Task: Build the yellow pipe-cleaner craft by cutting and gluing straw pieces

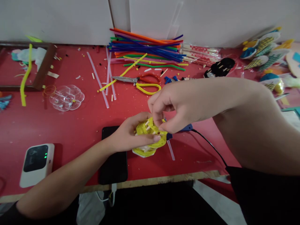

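Observation:
A yellow fuzzy craft piece (pixel 145 152), seemingly wound from pipe cleaners, has short pale sticks poking out of it. My left hand (pixel 130 132) wraps around its left side, thumb across the front. Over its top edge, my right hand (pixel 172 104) has thumb and forefinger pinched together, touching or very close to the yellow piece; whatever lies between the fingertips is hidden. Partly behind the right hand and the craft piece lies a blue tool with a black cord (pixel 208 144), perhaps a glue gun. A clear glue stick (pixel 171 150) shows just below it.
Pliers with red and yellow handles (pixel 147 83) lie beyond my hands, before a heap of coloured pipe cleaners (pixel 145 48). A black phone (pixel 113 170) is under my left wrist, a white device (pixel 37 164) further left. A clear flower-shaped tray (pixel 67 97) and brown frame (pixel 44 67) sit left.

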Motion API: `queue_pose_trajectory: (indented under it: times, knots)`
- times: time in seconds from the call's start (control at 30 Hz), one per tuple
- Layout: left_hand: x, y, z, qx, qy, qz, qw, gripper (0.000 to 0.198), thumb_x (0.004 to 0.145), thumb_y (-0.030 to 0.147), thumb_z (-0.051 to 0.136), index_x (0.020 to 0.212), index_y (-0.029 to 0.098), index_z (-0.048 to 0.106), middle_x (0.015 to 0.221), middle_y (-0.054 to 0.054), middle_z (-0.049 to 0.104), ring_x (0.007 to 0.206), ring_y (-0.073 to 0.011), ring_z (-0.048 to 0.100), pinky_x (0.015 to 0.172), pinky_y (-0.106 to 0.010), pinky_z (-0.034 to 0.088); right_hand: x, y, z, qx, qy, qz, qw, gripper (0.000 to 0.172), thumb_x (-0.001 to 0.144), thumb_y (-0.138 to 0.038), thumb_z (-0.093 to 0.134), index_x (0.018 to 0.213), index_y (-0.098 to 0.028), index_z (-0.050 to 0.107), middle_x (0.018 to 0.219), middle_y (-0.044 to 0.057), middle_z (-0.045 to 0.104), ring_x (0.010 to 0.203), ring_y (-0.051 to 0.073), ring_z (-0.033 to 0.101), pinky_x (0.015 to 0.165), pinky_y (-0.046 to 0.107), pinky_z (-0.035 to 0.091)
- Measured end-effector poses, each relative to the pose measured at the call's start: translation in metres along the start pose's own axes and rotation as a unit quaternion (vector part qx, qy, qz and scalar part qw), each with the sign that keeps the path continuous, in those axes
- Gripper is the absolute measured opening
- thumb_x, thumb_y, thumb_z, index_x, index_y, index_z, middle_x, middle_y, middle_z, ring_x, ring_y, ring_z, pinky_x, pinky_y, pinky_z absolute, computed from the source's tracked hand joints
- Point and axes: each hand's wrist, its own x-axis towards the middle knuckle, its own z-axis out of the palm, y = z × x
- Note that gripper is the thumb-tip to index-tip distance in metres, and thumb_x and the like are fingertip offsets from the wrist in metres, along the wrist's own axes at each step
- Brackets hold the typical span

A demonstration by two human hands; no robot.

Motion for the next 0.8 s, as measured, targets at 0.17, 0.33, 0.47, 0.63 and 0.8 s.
queue_pose_trajectory:
  times: [0.17, 0.33, 0.47, 0.63, 0.8]
  knots:
    - [0.0008, -0.0010, 0.0001, -0.004, -0.001, 0.006, 1.000, 0.041, 0.075, 0.032, 0.091, 0.106, 0.017, 0.070, 0.091, -0.002, 0.073, 0.080, -0.0146, 0.070, 0.074, -0.025, 0.058, -0.0019, -0.0006, 0.0004, -0.002, 0.021, 0.010, 1.000, 0.015, 0.079, -0.029, 0.069, 0.086, -0.020, 0.078, 0.074, -0.002, 0.066, 0.064, 0.011, 0.051, 0.059, 0.028, 0.032]
    - [0.0003, -0.0001, -0.0001, -0.003, -0.001, 0.004, 1.000, 0.041, 0.075, 0.034, 0.091, 0.106, 0.017, 0.070, 0.092, -0.003, 0.074, 0.080, -0.0154, 0.071, 0.074, -0.025, 0.060, -0.0026, -0.0021, 0.0026, -0.011, 0.044, 0.015, 0.999, 0.013, 0.079, -0.028, 0.070, 0.086, -0.020, 0.077, 0.073, -0.002, 0.065, 0.063, 0.011, 0.048, 0.058, 0.030, 0.029]
    - [-0.0002, 0.0004, 0.0000, -0.008, -0.003, -0.006, 1.000, 0.040, 0.075, 0.032, 0.091, 0.105, 0.018, 0.069, 0.091, -0.002, 0.073, 0.079, -0.0147, 0.071, 0.073, -0.025, 0.060, -0.0020, -0.0012, 0.0030, -0.014, 0.036, 0.004, 0.999, 0.012, 0.079, -0.028, 0.069, 0.085, -0.020, 0.076, 0.074, -0.002, 0.065, 0.064, 0.011, 0.049, 0.060, 0.030, 0.029]
    - [0.0004, 0.0010, 0.0009, -0.008, -0.006, -0.009, 1.000, 0.038, 0.074, 0.029, 0.090, 0.103, 0.018, 0.069, 0.089, -0.001, 0.071, 0.078, -0.0137, 0.069, 0.072, -0.024, 0.059, -0.0013, -0.0008, 0.0025, -0.020, 0.036, -0.009, 0.999, 0.013, 0.079, -0.026, 0.068, 0.087, -0.020, 0.076, 0.083, -0.001, 0.067, 0.071, 0.012, 0.051, 0.064, 0.030, 0.032]
    - [0.0009, 0.0014, 0.0015, -0.006, -0.008, -0.013, 1.000, 0.037, 0.072, 0.029, 0.091, 0.099, 0.018, 0.069, 0.088, -0.001, 0.070, 0.077, -0.0142, 0.068, 0.070, -0.024, 0.057, -0.0018, -0.0019, 0.0027, -0.032, 0.039, -0.011, 0.999, 0.011, 0.079, -0.024, 0.069, 0.087, -0.020, 0.077, 0.086, -0.001, 0.067, 0.070, 0.011, 0.049, 0.064, 0.030, 0.031]
